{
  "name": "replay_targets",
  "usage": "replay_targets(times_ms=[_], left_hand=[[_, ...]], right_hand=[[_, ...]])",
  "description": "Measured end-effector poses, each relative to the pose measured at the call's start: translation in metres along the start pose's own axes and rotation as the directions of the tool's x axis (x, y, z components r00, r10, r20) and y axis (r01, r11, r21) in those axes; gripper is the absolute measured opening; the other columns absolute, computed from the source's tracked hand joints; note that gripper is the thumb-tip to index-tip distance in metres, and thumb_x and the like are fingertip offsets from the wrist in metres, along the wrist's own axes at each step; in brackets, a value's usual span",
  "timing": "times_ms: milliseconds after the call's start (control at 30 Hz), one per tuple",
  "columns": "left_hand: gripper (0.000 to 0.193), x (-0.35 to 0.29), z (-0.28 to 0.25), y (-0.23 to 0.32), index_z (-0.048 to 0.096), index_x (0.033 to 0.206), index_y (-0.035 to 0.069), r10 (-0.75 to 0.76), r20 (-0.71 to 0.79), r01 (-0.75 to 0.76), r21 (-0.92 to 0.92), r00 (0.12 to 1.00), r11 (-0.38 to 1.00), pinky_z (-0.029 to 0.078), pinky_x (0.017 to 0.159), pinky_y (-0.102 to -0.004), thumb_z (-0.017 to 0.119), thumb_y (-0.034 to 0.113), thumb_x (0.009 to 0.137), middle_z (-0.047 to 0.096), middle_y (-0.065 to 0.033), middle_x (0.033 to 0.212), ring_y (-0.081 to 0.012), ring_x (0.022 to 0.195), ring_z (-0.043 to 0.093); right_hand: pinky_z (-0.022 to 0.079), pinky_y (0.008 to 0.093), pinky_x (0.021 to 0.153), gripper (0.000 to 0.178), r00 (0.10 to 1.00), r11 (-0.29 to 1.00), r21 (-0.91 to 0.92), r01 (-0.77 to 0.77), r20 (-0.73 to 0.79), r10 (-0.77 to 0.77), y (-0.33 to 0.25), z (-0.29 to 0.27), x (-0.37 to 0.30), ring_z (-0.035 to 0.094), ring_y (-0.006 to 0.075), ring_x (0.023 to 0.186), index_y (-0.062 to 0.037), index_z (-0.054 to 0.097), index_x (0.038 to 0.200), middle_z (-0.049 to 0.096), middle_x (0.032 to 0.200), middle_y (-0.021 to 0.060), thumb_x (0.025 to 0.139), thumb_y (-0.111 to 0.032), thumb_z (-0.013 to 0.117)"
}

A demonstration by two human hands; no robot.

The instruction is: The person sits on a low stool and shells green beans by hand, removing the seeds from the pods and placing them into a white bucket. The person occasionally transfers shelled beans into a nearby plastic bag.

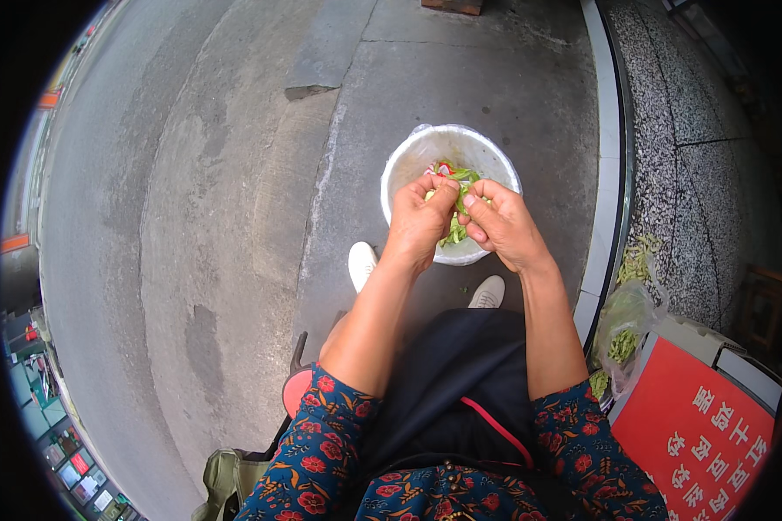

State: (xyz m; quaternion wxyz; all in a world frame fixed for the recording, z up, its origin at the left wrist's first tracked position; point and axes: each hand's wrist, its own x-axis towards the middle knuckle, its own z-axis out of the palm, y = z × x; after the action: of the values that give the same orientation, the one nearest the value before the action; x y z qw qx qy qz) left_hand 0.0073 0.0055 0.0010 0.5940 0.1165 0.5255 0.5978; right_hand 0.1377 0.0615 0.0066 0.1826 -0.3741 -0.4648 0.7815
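Note:
Both hands meet over a round white bin (394, 171) with a clear plastic liner, standing on the pavement in front of me. A green bean pod (462, 198) is pinched between them. My left hand (417, 221) is closed, thumb against forefinger, at one end of the pod. Fingers bent, my right hand (508, 230) grips the other end with thumb and forefinger. Below them in the bin lie green pod scraps (454, 233) and a red-and-white wrapper (441, 168). My hands cover part of the bin's inside.
At right, loose green pods (638, 259) and a clear plastic bag of pods (623, 334) lie on a speckled stone ledge (695, 200), beside a red sign (686, 434). My white shoes (362, 263) flank the bin. An olive bag (224, 478) is at lower left.

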Motion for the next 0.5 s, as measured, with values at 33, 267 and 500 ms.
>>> replay_targets(times_ms=[33,267,500], left_hand=[[0.012,0.000,0.001,0.000,0.056,0.083,0.004,0.012,-0.022,-0.012,-0.003,1.000,1.000,0.024,0.039,-0.0193,0.058,0.014,0.089,0.047,0.0034,0.057,-0.0024,0.043,0.035],[0.012,0.001,0.002,0.004,0.056,0.082,0.004,0.090,-0.120,-0.095,-0.034,0.989,0.995,0.024,0.040,-0.0184,0.059,0.014,0.089,0.048,0.0036,0.057,-0.0026,0.043,0.035],[0.013,0.005,-0.015,0.012,0.057,0.089,0.001,0.077,-0.108,-0.060,0.152,0.991,0.987,0.027,0.041,-0.0182,0.062,0.011,0.085,0.054,-0.0012,0.066,-0.0033,0.047,0.038]], right_hand=[[0.025,0.0159,0.040,0.013,1.000,1.000,0.015,0.018,0.010,-0.018,0.000,0.000,0.000,0.039,0.0000,0.051,-0.0039,0.051,0.089,0.052,0.069,-0.0006,0.093,-0.016,0.052],[0.028,0.0152,0.041,0.013,1.000,0.997,0.074,0.022,-0.022,-0.020,0.000,-0.003,0.001,0.045,0.0026,0.058,0.0000,0.054,0.098,0.055,0.079,0.0038,0.091,-0.010,0.049],[0.029,0.0144,0.040,0.019,0.991,0.940,0.322,0.112,0.027,-0.128,-0.008,-0.017,-0.002,0.049,0.0063,0.062,0.0028,0.056,0.101,0.055,0.083,0.0065,0.090,-0.011,0.048]])
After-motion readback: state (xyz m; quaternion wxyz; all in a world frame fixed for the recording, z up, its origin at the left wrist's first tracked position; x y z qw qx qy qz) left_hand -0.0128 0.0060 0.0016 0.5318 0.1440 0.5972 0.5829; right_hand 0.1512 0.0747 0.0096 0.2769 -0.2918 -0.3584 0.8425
